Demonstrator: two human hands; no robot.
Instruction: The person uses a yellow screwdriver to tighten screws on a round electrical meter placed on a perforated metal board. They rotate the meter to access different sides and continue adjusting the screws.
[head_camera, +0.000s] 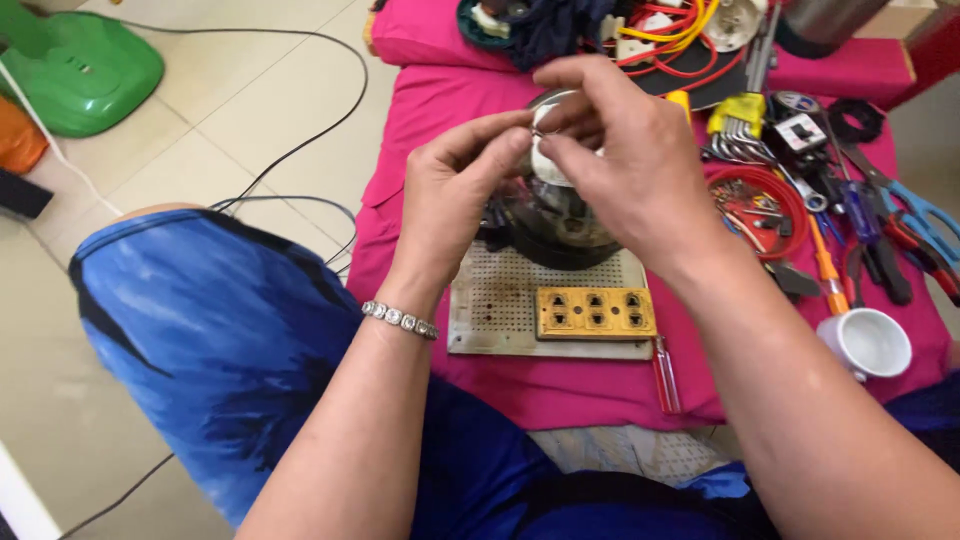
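Note:
Both my hands meet above a dark round glass-bodied device (556, 225) that stands on a perforated white board (500, 305). My left hand (455, 195), with a beaded bracelet on its wrist, pinches a small white part (545, 160) at the device's top. My right hand (625, 150) grips the same white part from the other side with thumb and fingers. A yellow socket plate (595, 312) with several outlets lies on the board in front of the device.
A pink cloth (420, 130) covers the low table. To the right lie a red-handled screwdriver (665, 375), a white cup-shaped holder (868, 342), pliers, hex keys (738, 120) and a red ring tray (760, 205). Cables cross the tiled floor; a green object (80, 65) sits far left.

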